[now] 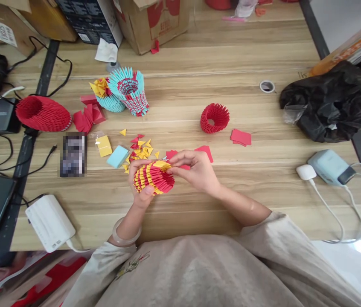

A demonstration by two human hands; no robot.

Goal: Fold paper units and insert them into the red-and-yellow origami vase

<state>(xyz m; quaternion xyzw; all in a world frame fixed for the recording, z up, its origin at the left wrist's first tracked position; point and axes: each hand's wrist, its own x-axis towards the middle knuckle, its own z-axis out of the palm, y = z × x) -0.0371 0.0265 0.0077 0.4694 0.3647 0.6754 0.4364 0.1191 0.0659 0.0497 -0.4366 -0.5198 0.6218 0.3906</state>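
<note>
A red and yellow folded-paper ring [153, 178] made of many small triangular pieces is held just above the wooden table [199, 76]. My left hand [142, 194] cups it from below, thumb on its front edge. My right hand [195, 168] pinches its upper right rim with closed fingers. Loose red and yellow paper triangles [140, 147] lie scattered just beyond the hands. Small red paper squares [204, 151] lie behind my right hand.
A small red paper ring [214, 118] and red squares [240, 137] sit mid-table. A teal and red paper vase [131, 91], a red paper bowl [42, 113], yellow [104, 146] and blue [117, 156] pads are at left. Black bag [327, 102], chargers, cables and cardboard boxes line the edges.
</note>
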